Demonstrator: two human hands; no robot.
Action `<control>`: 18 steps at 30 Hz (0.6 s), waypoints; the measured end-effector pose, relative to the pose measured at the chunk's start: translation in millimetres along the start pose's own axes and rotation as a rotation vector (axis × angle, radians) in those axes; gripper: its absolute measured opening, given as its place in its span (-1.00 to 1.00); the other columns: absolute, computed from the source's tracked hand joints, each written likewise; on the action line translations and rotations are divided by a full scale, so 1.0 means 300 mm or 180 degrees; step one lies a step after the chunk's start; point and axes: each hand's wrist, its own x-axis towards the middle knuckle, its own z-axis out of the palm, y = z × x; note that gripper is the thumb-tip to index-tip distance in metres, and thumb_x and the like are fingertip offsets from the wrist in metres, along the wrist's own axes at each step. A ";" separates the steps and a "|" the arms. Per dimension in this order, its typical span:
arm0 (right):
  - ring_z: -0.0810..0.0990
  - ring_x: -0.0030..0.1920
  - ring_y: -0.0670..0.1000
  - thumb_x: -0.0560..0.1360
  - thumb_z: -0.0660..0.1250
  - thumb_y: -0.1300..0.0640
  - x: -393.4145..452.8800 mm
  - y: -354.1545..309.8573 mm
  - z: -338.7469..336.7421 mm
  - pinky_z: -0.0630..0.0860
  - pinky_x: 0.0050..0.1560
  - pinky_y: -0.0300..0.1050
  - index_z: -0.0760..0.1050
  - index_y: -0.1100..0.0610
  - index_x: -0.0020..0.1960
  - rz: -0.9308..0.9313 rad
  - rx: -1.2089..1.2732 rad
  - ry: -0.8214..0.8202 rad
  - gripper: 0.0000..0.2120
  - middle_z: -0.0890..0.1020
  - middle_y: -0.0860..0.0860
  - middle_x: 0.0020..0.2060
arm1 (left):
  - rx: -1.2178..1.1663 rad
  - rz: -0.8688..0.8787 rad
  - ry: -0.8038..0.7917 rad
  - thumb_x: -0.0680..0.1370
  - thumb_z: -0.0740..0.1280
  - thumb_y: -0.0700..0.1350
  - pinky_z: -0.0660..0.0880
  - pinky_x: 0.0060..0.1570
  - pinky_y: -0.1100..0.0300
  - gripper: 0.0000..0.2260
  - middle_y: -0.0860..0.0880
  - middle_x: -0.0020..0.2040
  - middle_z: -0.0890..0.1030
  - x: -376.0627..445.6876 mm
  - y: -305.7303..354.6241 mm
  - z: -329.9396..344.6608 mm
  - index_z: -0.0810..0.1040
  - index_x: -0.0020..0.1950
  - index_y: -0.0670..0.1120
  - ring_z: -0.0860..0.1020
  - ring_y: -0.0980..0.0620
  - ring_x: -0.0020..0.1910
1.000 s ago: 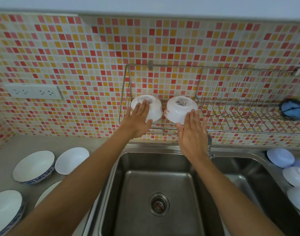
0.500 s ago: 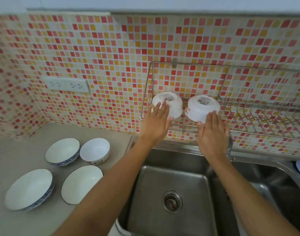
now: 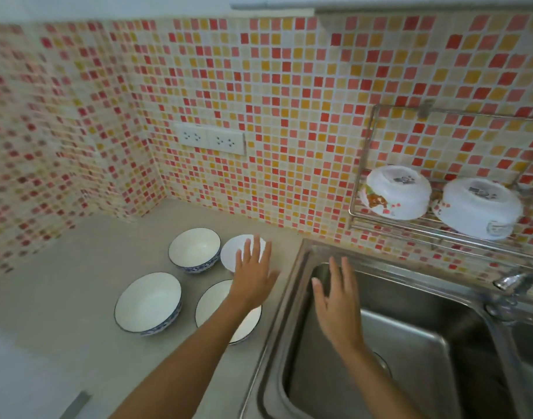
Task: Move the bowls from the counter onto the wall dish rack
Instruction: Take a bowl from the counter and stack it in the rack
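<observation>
Four bowls [image 3: 195, 248] sit upright on the bench [image 3: 62, 297]; glazed, likely slippery and breakable (pinch the rim). Left hand [image 3: 253, 276] hovers spread over one, right hand [image 3: 337, 300] open, both empty.

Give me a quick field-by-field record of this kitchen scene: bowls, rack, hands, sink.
bowls on rack: two white bowls, upside down, side by side
wall dish rack: wire, mounted on tiled wall above sink
bowls on counter: four, upright; three blue-rimmed bowls, one plain white bowl
left hand: open, over the plain white bowl
right hand: open, over the sink, holding nothing
</observation>
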 end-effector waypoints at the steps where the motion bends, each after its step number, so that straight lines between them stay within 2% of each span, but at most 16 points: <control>1: 0.04 0.56 0.13 0.59 0.04 -0.23 0.008 -0.027 0.049 0.14 0.50 0.16 0.16 0.11 0.54 0.0099 0.0051 -0.0220 -0.36 0.10 0.12 0.56 | -0.0031 -0.0129 -0.0008 0.63 -0.02 0.17 -0.19 0.48 -0.10 -0.39 -0.17 0.56 -0.21 0.010 -0.065 -0.009 -0.15 0.57 -0.07 -0.21 -0.20 0.53; 3: 0.04 0.56 0.13 0.56 0.09 -0.24 0.038 -0.067 0.139 0.12 0.51 0.12 0.09 0.07 0.57 0.0300 0.0125 -0.0585 -0.33 0.08 0.11 0.57 | -0.0210 -0.0305 -0.0048 0.63 0.02 0.15 -0.14 0.49 -0.04 -0.38 -0.19 0.56 -0.20 0.032 -0.169 -0.016 -0.13 0.57 -0.11 -0.20 -0.20 0.53; 7: 0.17 0.52 0.17 0.56 0.19 -0.21 0.117 -0.126 0.284 0.25 0.45 0.19 0.06 0.06 0.56 0.0632 0.0335 -0.0992 -0.31 0.17 0.11 0.54 | -0.0436 -0.0446 -0.0118 0.63 0.05 0.14 -0.12 0.49 -0.02 -0.37 -0.19 0.56 -0.21 0.079 -0.299 0.001 -0.09 0.56 -0.13 -0.23 -0.19 0.53; 10: 0.18 0.51 0.15 0.55 0.25 -0.19 0.180 -0.171 0.367 0.25 0.45 0.16 0.06 0.08 0.55 0.0869 0.0289 -0.1148 -0.28 0.19 0.10 0.54 | -0.0429 -0.0438 -0.0311 0.63 0.04 0.15 -0.11 0.49 0.00 -0.36 -0.19 0.57 -0.17 0.125 -0.345 0.040 -0.12 0.56 -0.15 -0.20 -0.18 0.54; 13: 0.28 0.47 0.17 0.54 0.28 -0.16 0.232 -0.202 0.439 0.30 0.40 0.11 0.09 0.12 0.55 0.1235 0.0407 -0.1235 -0.28 0.28 0.11 0.50 | -0.0448 -0.0376 -0.0479 0.62 0.06 0.16 -0.05 0.49 -0.01 -0.34 -0.17 0.58 -0.12 0.168 -0.370 0.082 -0.13 0.55 -0.15 -0.15 -0.18 0.54; 18: 0.43 0.35 0.24 0.57 0.24 -0.12 0.264 -0.232 0.530 0.40 0.29 0.08 0.14 0.16 0.51 0.1726 0.0506 -0.1378 -0.37 0.42 0.16 0.40 | -0.0595 -0.0320 -0.0712 0.63 0.05 0.15 -0.06 0.49 0.00 -0.33 -0.16 0.58 -0.14 0.199 -0.396 0.148 -0.18 0.55 -0.16 -0.13 -0.17 0.55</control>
